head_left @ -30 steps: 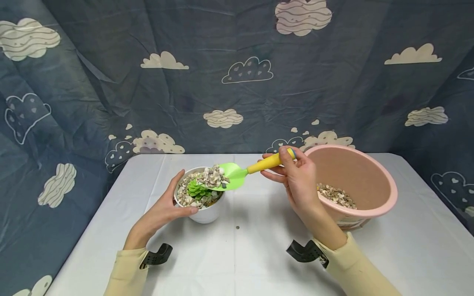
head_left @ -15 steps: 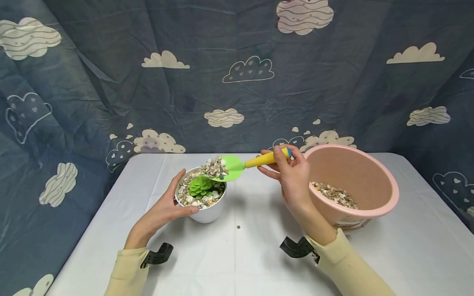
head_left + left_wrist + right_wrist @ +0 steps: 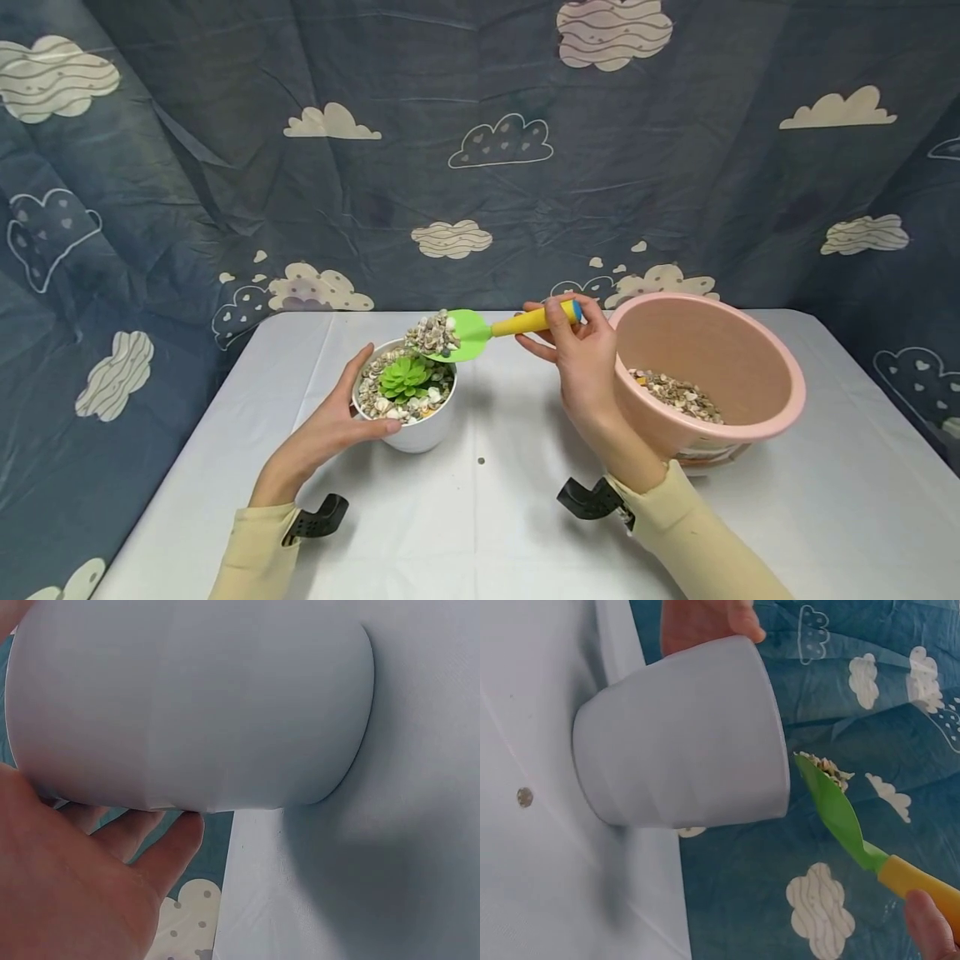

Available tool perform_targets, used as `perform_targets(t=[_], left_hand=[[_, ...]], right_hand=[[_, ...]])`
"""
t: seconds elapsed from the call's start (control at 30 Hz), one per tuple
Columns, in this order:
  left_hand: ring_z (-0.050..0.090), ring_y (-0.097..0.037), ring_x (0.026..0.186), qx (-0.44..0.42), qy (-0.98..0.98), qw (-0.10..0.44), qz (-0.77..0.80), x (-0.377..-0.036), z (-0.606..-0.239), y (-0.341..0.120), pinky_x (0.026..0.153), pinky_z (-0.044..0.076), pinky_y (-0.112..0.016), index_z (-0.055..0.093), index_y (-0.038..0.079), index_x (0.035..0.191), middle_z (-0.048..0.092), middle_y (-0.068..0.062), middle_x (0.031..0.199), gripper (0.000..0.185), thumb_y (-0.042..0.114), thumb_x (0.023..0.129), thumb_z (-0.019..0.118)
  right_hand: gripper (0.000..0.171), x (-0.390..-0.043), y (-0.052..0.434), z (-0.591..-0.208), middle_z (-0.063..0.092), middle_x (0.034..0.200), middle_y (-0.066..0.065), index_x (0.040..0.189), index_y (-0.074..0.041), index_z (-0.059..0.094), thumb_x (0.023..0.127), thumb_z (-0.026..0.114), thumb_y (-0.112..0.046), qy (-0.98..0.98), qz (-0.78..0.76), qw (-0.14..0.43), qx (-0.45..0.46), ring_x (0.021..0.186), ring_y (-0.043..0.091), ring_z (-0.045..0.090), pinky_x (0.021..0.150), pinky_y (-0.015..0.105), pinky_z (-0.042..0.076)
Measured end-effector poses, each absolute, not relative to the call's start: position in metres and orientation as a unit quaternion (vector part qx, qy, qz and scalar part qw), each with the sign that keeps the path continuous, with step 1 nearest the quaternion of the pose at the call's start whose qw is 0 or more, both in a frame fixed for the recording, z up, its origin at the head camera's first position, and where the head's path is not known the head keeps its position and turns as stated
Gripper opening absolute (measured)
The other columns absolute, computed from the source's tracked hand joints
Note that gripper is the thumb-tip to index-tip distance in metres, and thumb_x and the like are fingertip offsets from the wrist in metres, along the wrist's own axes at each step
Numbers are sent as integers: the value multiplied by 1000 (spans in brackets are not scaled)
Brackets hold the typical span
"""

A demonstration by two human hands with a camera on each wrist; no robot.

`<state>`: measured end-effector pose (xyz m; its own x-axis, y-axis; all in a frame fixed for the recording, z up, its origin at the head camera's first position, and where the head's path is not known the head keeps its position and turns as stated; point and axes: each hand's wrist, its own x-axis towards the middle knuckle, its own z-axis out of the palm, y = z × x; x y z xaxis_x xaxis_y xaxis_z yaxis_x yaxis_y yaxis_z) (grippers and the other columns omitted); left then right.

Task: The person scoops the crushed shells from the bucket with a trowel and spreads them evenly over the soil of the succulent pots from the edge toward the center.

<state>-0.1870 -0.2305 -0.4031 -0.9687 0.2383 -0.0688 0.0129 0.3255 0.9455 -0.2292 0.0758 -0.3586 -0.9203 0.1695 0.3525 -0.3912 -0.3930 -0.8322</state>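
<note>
In the head view a white flowerpot point(image 3: 420, 435) holds a green succulent point(image 3: 403, 379) ringed by small pebbles. My left hand point(image 3: 341, 421) grips the pot from the left, thumb at the front rim and fingers around the far side; the left wrist view shows the fingers against the pot wall point(image 3: 202, 705). My right hand point(image 3: 581, 354) holds a small trowel by its yellow handle point(image 3: 528, 322). Its green blade point(image 3: 471, 335), heaped with pebbles point(image 3: 433, 333), is over the back right of the pot rim. In the right wrist view the blade point(image 3: 836, 814) is tilted just beyond the rim.
A pink basin point(image 3: 720, 321) stands to the right, behind my right forearm, with pebbles point(image 3: 682, 396) in its bottom. One loose pebble point(image 3: 481, 461) lies on the white tablecloth point(image 3: 450, 525). A dark cloud-print curtain point(image 3: 480, 208) hangs behind the table.
My right hand has moved left, taking the trowel with it; the blade has risen slightly and shifted back, uncovering more of the succulent. My left hand has stayed on the pot.
</note>
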Motion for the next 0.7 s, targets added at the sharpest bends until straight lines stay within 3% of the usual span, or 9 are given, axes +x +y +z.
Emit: perform_targets(t=[0.27, 0.5, 0.7], left_hand=[[12, -35, 146, 75, 810, 83, 576, -186, -404, -228, 112, 18, -60, 9, 32, 158, 8, -10, 162, 112, 28, 76, 85], [4, -35, 147, 76, 817, 78, 566, -186, -404, -228, 111, 10, -65, 9, 35, 158, 4, -7, 163, 114, 29, 74, 86], [3, -35, 147, 94, 804, 89, 580, -187, -403, -231, 111, 10, -64, 8, 32, 158, 0, -7, 163, 111, 27, 77, 84]], right_hand=[[34, -228, 73, -365, 65, 109, 26, 112, 8, 51, 96, 66, -17, -556, 802, 183, 119, 98, 39, 67, 73, 45, 57], [34, -225, 70, -367, 65, 110, 26, 115, 10, 49, 97, 64, -15, -564, 792, 189, 135, 102, 40, 66, 75, 44, 56], [34, -225, 71, -369, 66, 111, 25, 116, 10, 49, 97, 64, -14, -571, 787, 192, 135, 101, 37, 67, 74, 43, 57]])
